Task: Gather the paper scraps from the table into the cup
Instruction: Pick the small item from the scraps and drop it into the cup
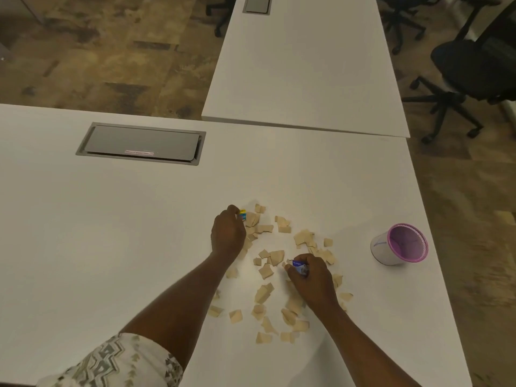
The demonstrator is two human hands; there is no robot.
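Many paper scraps (272, 272) surround both hands; cup (399, 245) stands apart.

**2 Bare Arms, 1 Patterned Sleeve**

The left hand (227, 233) and right hand (310, 277) wear no gloves, rings or watch, and both forearms are uncovered. Only the left arm shows clothing: a short cream fabric sleeve (117, 361) printed with grey-green zigzags and small triangles, ending above the elbow.
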